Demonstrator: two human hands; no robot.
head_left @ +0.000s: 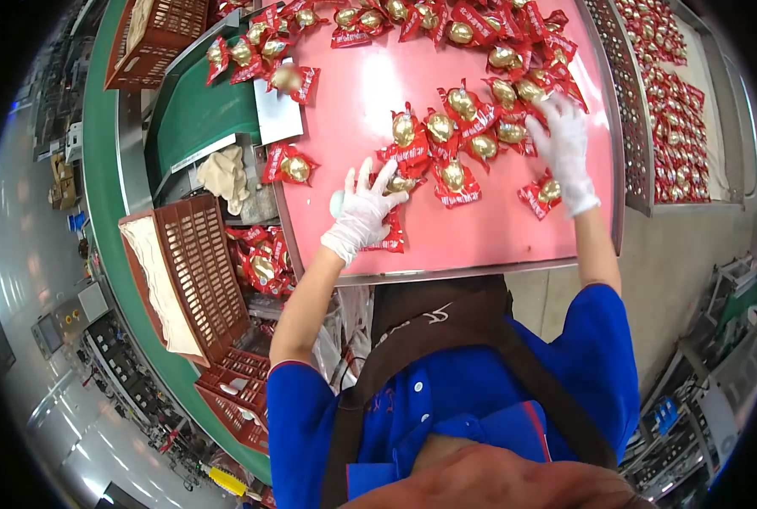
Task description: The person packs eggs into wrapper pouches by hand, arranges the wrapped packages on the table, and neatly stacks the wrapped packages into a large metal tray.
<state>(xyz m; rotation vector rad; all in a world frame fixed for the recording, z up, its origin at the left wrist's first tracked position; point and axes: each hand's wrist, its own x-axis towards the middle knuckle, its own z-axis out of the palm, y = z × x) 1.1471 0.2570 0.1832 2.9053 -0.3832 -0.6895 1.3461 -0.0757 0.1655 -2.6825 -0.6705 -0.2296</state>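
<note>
Left hand (361, 212) first, white-gloved, fingers spread, down on the wrapped packets (402, 182) at its two o'clock! Right hand (563, 148), also gloved, is parted too, reaching in at the bunched packets at its eleven o'clock; no firm grip shows on either side, and the two are well apart. A pale greenish thing (337, 204) peeks out at the left hand's nine o'clock, too hidden to name.

Between them, a loose cluster of red-and-gold packets, tilted every which way. One loner (541, 193) sits at the right hand's seven, another (292, 165) at the left hand's ten. Beyond, at twelve to one, a thick band of packets runs along the far side of the pink bench (463, 237), unsorted by the look of it: plenty left here!

Out at two o'clock, the cloth-lined tray (721, 110) looks much further on, its packets (674, 136) crowded close, roughly in rows, though I can't judge whether it's full. Over at nine, more packets (260, 263) lie jumbled beside a brown crate (199, 267), below the bench's level.
</note>
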